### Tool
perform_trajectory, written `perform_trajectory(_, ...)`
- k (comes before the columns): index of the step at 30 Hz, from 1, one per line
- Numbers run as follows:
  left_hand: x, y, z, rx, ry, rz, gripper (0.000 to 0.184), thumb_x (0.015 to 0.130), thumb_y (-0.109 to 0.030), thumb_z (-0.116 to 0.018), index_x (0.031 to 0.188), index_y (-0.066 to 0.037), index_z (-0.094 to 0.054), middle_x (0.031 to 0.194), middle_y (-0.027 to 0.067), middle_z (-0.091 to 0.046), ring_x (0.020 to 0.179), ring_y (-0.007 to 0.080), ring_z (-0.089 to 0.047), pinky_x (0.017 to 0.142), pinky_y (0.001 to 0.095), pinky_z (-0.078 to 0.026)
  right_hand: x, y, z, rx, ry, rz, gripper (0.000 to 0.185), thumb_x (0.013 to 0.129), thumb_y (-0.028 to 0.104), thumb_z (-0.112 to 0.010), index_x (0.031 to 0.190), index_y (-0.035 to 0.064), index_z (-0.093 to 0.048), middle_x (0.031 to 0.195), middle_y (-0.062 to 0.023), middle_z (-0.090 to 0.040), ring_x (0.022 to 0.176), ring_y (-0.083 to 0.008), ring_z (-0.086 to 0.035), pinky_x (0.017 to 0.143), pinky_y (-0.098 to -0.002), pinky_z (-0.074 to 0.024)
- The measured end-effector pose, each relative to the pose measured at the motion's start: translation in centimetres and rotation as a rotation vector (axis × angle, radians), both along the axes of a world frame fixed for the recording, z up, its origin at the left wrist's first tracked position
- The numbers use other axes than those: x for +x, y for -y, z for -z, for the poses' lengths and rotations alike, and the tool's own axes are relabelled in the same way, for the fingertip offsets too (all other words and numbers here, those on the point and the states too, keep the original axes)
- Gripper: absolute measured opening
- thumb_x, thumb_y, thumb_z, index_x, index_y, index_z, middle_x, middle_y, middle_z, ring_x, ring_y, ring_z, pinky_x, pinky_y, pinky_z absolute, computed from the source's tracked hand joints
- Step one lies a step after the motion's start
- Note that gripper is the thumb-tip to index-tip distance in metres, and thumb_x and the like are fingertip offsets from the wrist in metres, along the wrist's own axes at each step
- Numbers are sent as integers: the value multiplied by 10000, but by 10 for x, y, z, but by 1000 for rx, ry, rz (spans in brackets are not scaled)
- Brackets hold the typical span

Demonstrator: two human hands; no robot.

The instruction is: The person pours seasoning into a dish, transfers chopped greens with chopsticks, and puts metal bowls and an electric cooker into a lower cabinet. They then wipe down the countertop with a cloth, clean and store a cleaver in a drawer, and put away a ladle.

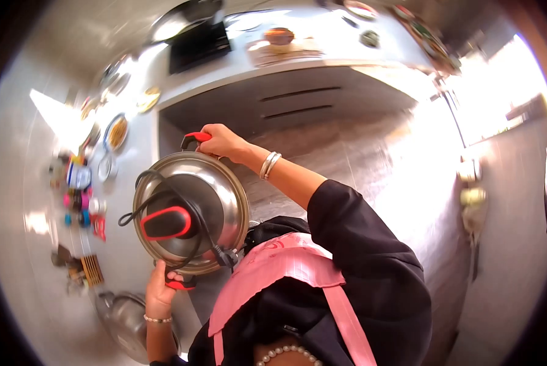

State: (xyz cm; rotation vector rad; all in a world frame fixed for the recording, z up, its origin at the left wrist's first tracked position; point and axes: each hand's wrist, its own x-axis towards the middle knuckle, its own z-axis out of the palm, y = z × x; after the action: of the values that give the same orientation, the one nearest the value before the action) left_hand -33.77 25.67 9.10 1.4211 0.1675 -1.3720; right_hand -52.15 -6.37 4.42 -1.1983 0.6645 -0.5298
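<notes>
Between my hands is a round steel electric pan (225,189) with its lid (209,235) on. My right hand (223,143) grips the red and black side handle (195,138) at the far side. Closed around the opposite side handle (181,284) is my left hand (160,289). A black and red knob (167,224) stands on the lid. The black power cord (194,210) lies looped over the lid and knob, and its plug (226,258) rests near the rim on my side. The pan's underside is hidden.
A counter (124,183) runs along the left, holding a plate of food (116,132), a slotted wooden spatula (92,270) and a large metal pot (124,323). Along the back counter are a wok (188,21) on a black stove (199,49) and a brown bowl (279,36).
</notes>
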Motion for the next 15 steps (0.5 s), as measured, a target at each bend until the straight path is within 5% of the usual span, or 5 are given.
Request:
perform_trajectory(3,-50,41,11,53,119,26,65,834,-134,-604,860,-91,-563,718,-18,-553,460,43,-354,470,212,-341,-93,16,3,-11,-31,138,154,726,17,-552,871,-32,-540,738,-89,-600,597,-123,-546,515,-250,-433)
perform_trajectory(6,-118,90,36,-73,-29,138,63,817,-115,-621,831,-85,-568,678,-13,-569,428,33,-367,426,183,-315,-207,40,17,65,10,245,205,732,-10,-515,934,-45,-516,773,-116,-620,604,-127,-562,510,-247,-444)
perform_trajectory(8,-179,130,37,-22,-84,114,61,809,-93,-617,826,-64,-566,700,23,-608,397,28,-375,383,170,-305,-279,60,24,26,25,348,181,724,21,-567,890,-33,-520,695,-99,-607,559,-133,-565,490,-251,-439)
perform_trajectory(15,-327,218,69,27,-247,248,143,841,-128,-574,917,-10,-543,891,239,-613,380,25,-362,353,143,-304,-458,101,35,69,40,444,276,832,194,-574,985,-33,-534,824,-76,-608,697,-107,-555,596,-232,-447)
